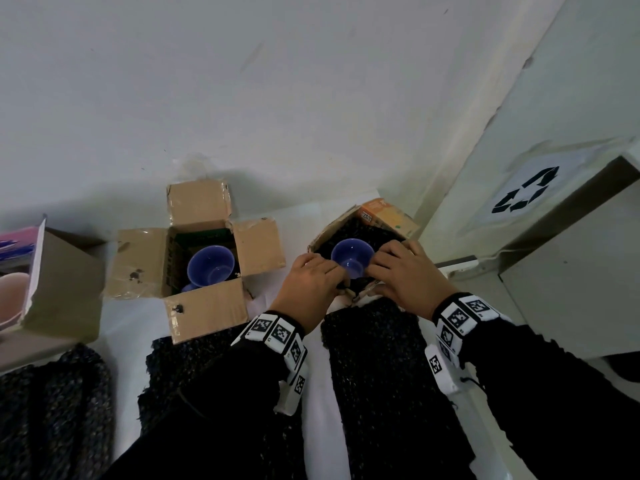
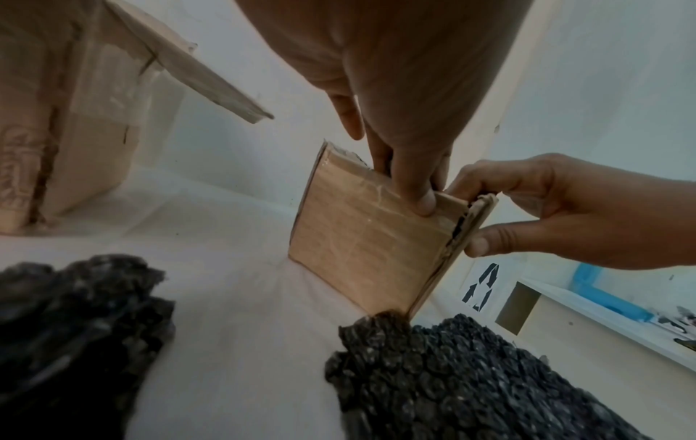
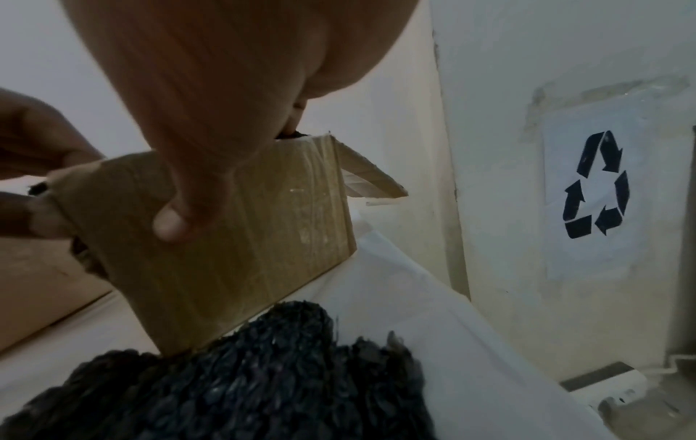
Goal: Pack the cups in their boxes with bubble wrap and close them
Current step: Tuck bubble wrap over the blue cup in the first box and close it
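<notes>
Right box: a small cardboard box [image 1: 349, 223] stands on the white tabletop [image 1: 311, 393] near the right-hand wall, its top open, lined with black bubble wrap.
Cup in right box: a blue cup [image 1: 351, 256] sits upright inside, mouth up, between the two hands.
Left hand: the left hand [image 1: 308, 289] is at the near left corner of this box, fingers curled over the rim and gripping the cardboard edge together with black wrap; its thumb lies on the outer wall in the left wrist view.
Right hand: the right hand [image 1: 403, 275] is at the near right rim, fingers hooked over the top edge and thumb pressed on the outer wall, clamped on the box wall.
Loose wrap: a sheet of black bubble wrap [image 1: 374, 358] lies on the tabletop just in front of the box, touching its base.
Left box: a second cardboard box [image 1: 204, 299] stands to the left, flaps spread open, with another blue cup [image 1: 209, 266] inside, well apart from both hands.
Far left: a further open box [image 1: 62, 282] at the tabletop's left edge.
</notes>
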The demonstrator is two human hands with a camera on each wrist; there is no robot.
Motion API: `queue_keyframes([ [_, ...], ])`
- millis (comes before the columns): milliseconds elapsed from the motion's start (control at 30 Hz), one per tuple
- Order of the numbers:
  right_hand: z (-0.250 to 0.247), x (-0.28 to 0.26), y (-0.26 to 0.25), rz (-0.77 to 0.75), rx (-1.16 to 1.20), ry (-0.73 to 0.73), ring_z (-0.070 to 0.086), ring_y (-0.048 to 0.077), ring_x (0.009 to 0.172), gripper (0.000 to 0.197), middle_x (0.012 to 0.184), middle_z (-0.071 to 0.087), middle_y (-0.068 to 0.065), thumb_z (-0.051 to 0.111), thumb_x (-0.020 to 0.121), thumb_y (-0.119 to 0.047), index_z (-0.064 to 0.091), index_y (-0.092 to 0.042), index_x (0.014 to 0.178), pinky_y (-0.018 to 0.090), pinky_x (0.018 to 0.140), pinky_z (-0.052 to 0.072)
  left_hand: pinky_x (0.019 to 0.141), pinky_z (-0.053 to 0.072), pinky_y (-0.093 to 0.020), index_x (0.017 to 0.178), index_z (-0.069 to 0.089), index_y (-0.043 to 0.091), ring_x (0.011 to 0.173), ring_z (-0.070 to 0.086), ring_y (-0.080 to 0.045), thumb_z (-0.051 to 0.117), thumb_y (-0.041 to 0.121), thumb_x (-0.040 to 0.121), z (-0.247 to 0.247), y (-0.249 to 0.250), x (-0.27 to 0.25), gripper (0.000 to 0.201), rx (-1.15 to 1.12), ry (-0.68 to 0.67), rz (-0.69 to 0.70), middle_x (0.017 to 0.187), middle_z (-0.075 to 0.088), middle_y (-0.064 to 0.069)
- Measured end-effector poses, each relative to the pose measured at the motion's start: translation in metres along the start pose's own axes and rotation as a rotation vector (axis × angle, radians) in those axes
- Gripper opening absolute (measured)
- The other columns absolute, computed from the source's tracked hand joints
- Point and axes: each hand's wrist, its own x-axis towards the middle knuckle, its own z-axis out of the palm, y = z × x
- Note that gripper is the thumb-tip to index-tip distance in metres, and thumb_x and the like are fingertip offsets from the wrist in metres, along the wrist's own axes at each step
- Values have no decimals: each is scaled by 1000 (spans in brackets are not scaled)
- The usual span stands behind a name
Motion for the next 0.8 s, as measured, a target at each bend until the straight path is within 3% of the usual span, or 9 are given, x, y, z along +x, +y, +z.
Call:
queue_keyframes([
  [167, 0, -2, -6, -5, -55, -41, 50, 27, 97, 29, 101, 60, -2, 43, 85, -39, 65, -23, 97, 41, 78, 39, 82, 29, -32, 83, 68, 34, 93, 54, -17, 75, 33, 75, 0, -1, 3, 11, 57, -58, 11, 82, 68, 16],
  [300, -1, -5, -12, 54, -17, -37, 55, 26, 90, 27, 97, 62, -2, 48, 84, -36, 55, -20, 104, 40, 83, 34, 77, 37, -31, 97, 69, 27, 87, 58, -22, 70, 20, 79, 7, -2, 4, 20, 9, -88, 73, 98, 62, 3],
  [400, -5, -4, -12, 56, 11, -42, 58, 24, 83, 25, 87, 64, -2, 45, 84, -36, 56, -18, 97, 38, 87, 33, 85, 37, -32, 110, 62, 25, 87, 62, -21, 69, 16, 78, 7, -1, 3, 33, 33, -86, 59, 98, 65, 3],
  [500, -9, -3, -10, 37, 88, -77, 61, 21, 76, 24, 79, 64, -3, 40, 85, -36, 54, -19, 94, 37, 99, 33, 96, 30, -36, 109, 60, 28, 93, 61, -18, 68, 22, 79, 6, 0, 1, 32, 93, -82, 44, 97, 68, 8],
  [567, -13, -3, -5, 30, 154, -102, 59, 21, 83, 25, 87, 63, -3, 47, 84, -41, 51, -21, 99, 37, 104, 33, 95, 33, -40, 109, 60, 30, 98, 58, -19, 66, 31, 80, 7, -1, -3, 30, 103, -89, 45, 100, 67, 10],
  [667, -21, -3, 9, 112, 81, -94, 49, 22, 100, 37, 106, 55, -1, 58, 74, -42, 51, -21, 103, 40, 95, 34, 90, 33, -41, 102, 64, 31, 99, 56, -20, 64, 41, 80, 13, -1, -9, 24, 105, -78, 58, 100, 65, 10],
  [800, -20, 1, 23, 174, -112, -165, 54, 24, 101, 30, 91, 64, -3, 52, 66, -19, 59, -20, 95, 44, 93, 29, 87, 31, -39, 92, 65, 32, 96, 55, -20, 61, 38, 83, 19, 4, -11, 11, 124, -41, 57, 94, 64, 12],
])
